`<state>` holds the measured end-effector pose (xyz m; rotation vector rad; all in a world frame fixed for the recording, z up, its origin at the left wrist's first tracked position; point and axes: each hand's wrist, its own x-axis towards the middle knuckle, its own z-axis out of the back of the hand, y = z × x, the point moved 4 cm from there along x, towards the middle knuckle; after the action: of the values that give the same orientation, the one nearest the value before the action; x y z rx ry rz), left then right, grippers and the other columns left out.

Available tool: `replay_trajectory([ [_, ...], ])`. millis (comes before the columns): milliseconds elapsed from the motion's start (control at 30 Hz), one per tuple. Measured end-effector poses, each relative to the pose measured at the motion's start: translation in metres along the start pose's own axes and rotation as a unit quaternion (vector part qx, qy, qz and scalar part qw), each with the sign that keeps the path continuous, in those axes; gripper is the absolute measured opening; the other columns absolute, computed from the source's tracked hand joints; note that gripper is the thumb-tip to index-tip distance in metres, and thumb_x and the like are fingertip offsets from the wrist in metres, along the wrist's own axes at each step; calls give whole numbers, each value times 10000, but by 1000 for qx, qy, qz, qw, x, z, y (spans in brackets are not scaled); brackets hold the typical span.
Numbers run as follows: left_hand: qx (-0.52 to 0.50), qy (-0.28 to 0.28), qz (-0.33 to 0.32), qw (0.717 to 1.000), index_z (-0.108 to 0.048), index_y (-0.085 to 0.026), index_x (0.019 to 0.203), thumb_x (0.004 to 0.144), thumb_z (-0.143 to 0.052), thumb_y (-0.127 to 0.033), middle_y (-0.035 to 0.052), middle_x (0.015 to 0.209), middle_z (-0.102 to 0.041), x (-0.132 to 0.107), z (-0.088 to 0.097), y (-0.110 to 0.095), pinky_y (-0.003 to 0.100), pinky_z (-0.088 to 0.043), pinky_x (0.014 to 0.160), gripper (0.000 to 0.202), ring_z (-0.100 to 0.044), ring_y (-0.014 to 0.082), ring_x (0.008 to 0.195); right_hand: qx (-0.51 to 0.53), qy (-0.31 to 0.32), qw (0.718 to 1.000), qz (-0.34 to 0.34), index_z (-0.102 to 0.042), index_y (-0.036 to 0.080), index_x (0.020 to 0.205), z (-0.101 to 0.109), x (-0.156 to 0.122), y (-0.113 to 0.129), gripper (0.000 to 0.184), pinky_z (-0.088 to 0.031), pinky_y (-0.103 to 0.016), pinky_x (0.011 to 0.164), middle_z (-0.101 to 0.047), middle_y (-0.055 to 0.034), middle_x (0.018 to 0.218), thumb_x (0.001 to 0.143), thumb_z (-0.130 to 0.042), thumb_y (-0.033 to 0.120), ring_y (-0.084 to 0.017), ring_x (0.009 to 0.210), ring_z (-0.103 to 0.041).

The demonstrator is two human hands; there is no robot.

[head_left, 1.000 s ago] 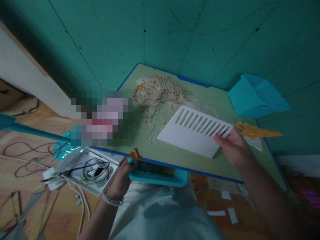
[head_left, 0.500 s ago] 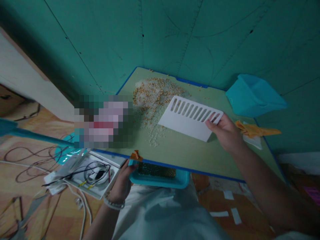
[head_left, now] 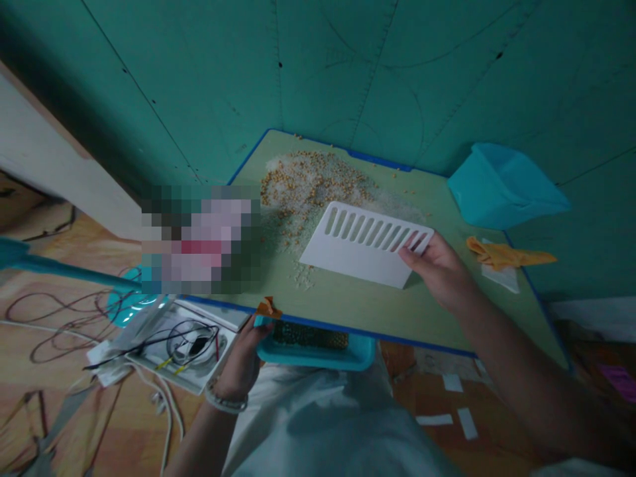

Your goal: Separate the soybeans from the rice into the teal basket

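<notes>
My right hand [head_left: 438, 268] grips the right end of a white slotted plastic board [head_left: 365, 243], held tilted with its lower edge on the green table [head_left: 358, 308]. Just left of and behind the board lies a spread of yellow beans mixed with white grains [head_left: 311, 189]. My left hand [head_left: 243, 361] holds the left end of a teal tray [head_left: 315, 348] under the table's front edge; dark green beans lie in the tray. A small orange scrap [head_left: 268, 307] sits at the table edge above that hand.
A teal container [head_left: 501, 185] lies tipped at the table's right side, with an orange cloth [head_left: 507, 255] in front of it. Green walls close the corner behind. On the floor at left are a white box with cables [head_left: 181, 344] and a teal stand [head_left: 59, 268].
My right hand has slid the white board leftward across the table, closer to the beans and grains. The left hand and the tray have stayed under the table edge.
</notes>
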<state>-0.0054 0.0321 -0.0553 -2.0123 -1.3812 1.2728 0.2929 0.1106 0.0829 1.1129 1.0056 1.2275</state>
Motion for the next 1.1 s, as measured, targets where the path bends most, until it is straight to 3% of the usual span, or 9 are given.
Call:
replay_trajectory([
  [133,12,-22,6,1000,-751,-235,961,648,-759,-312,44,935,-784,-4,-3,-9,398,-541,831,323,-681,332,979,-2,12,1000,-12,-550,277,886,-7,-4,3,393,-534,-398,810,-691,-7,860,664,-762,523,-215,848,-653],
  [333,30,-92,3,995,-777,-234,784,520,-799,-334,34,770,-778,-6,-8,-21,354,-553,746,283,-696,320,863,-12,-2,1000,24,-551,287,945,-3,-1,-1,327,-496,-411,902,-692,-18,973,735,-721,471,-233,1003,-630],
  [500,24,-76,1,997,-780,-243,782,525,-804,-335,32,782,-779,-4,-10,-19,357,-553,739,274,-693,326,882,-12,11,1000,1,-551,280,921,-7,-4,-4,345,-509,-412,861,-692,-18,928,717,-730,493,-231,939,-638],
  [667,17,-27,-1,999,-773,-236,928,599,-788,-360,47,880,-785,-3,-11,-15,389,-551,779,352,-695,324,887,5,5,1000,2,-548,279,893,-7,-5,-1,328,-507,-393,856,-681,-7,908,711,-745,468,-212,902,-633],
  [800,22,-31,-2,999,-773,-230,898,603,-791,-361,38,831,-780,-2,-8,-14,366,-553,751,324,-697,312,869,5,-2,1000,4,-539,279,864,-7,-4,-2,298,-495,-398,871,-674,-3,901,727,-732,460,-211,905,-626],
  [933,15,-59,1,998,-769,-227,751,546,-825,-356,13,667,-744,-2,-5,-14,315,-551,631,249,-699,277,734,7,13,1000,-5,-536,279,866,-10,-7,-3,320,-501,-398,846,-667,-4,852,716,-735,481,-214,872,-627],
  [1100,-1,-44,5,999,-774,-207,893,538,-834,-367,58,810,-784,-5,-11,-16,358,-566,703,394,-706,315,818,1,11,1000,9,-515,276,899,-12,-5,0,336,-492,-392,838,-661,-17,879,731,-711,490,-222,914,-618],
])
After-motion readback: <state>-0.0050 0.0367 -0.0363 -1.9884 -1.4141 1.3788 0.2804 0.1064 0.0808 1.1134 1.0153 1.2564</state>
